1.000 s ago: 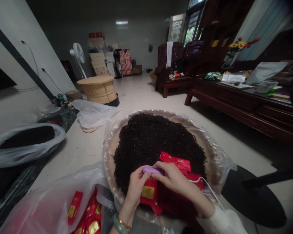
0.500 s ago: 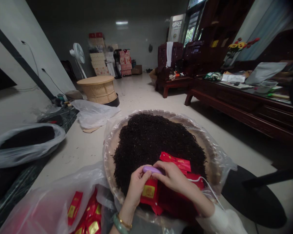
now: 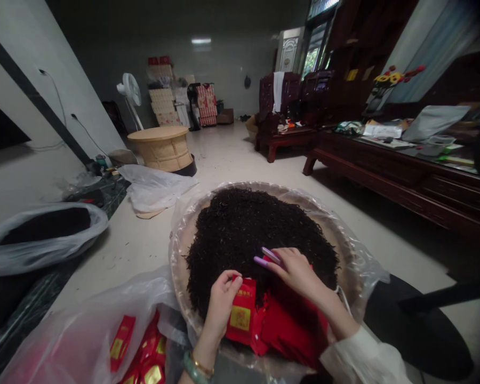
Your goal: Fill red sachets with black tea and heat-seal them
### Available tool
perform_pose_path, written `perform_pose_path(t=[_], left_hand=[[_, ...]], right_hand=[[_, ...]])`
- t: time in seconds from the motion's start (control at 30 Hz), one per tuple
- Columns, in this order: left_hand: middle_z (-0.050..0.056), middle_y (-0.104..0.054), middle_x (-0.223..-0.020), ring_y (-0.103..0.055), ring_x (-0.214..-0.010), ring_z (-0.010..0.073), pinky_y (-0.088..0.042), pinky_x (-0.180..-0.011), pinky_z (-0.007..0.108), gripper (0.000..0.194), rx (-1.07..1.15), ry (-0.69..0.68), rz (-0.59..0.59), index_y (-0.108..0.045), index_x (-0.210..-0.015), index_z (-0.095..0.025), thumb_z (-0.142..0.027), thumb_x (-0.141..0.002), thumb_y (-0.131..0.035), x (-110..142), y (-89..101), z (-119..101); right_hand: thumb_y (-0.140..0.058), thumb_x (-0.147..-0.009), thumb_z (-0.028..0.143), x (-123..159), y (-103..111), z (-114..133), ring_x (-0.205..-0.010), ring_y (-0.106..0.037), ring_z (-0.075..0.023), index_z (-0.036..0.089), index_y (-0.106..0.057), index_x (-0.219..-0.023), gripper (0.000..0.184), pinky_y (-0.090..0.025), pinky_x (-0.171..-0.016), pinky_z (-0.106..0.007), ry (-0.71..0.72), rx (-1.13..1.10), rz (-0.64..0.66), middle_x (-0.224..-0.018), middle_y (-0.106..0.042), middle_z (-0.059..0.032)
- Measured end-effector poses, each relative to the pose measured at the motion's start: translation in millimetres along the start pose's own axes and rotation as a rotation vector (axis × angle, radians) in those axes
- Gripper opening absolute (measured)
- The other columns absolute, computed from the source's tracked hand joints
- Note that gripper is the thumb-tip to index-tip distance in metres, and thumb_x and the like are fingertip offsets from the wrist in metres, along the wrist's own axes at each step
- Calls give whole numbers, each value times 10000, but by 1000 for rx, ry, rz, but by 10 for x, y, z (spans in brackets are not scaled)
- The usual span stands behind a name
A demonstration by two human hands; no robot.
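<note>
My left hand (image 3: 219, 305) pinches the top corner of a red packet (image 3: 240, 317) with a gold label, held upright over the near side of the basket. A purple handheld bag sealer (image 3: 261, 261) is in my right hand (image 3: 295, 271); its two jaws are spread apart, clear of the packet. Under and beside my hands, more red packets (image 3: 288, 330) lie piled on dark, twisted dried leaves (image 3: 256, 224). Those leaves fill a wide round basket (image 3: 184, 234) lined with clear plastic. Part of a white cord shows by my right wrist.
At lower left, a clear plastic bag (image 3: 76, 325) holds several red packets. Another plastic-lined container (image 3: 100, 221) of dark leaves sits at far left. A black round stand base (image 3: 420, 330) is at right. A dark wooden table (image 3: 384, 165) stands beyond.
The bag sealer has come off the packet's top edge and opened. My right hand has moved up and right with it; my left hand has kept the packet, now more upright.
</note>
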State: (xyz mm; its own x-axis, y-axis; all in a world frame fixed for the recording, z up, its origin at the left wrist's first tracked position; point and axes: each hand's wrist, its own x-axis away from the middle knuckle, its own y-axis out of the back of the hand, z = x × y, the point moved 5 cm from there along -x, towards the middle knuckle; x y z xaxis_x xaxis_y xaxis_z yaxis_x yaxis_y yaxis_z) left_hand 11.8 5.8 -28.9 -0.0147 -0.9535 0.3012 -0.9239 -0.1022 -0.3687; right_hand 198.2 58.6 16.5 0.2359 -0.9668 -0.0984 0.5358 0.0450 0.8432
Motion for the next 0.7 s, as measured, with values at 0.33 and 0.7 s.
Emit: perform_pose_path(t=[0.33, 0.7], left_hand=[[-55, -555, -500, -464, -431, 82, -337, -443, 186, 461, -67, -68, -62, -546, -629, -166, -566, -582, -771, 43, -23, -13], [-55, -535, -536, -455, -481, 86, -353, -474, 188, 464, -123, -65, -94, -565, -652, -161, -602, -646, -709, 99, 156, 67]], right_hand=[[-535, -901, 399, 176, -339, 565, -708, -607, -167, 180, -623, -682, 322, -463, -667, -294, 139, -448, 102, -687, -627, -5], [-517, -890, 349, 237, -463, 505, -691, -624, -192, 186, -643, -718, 269, -462, -619, -290, 49, -581, 220, -715, -683, -28]])
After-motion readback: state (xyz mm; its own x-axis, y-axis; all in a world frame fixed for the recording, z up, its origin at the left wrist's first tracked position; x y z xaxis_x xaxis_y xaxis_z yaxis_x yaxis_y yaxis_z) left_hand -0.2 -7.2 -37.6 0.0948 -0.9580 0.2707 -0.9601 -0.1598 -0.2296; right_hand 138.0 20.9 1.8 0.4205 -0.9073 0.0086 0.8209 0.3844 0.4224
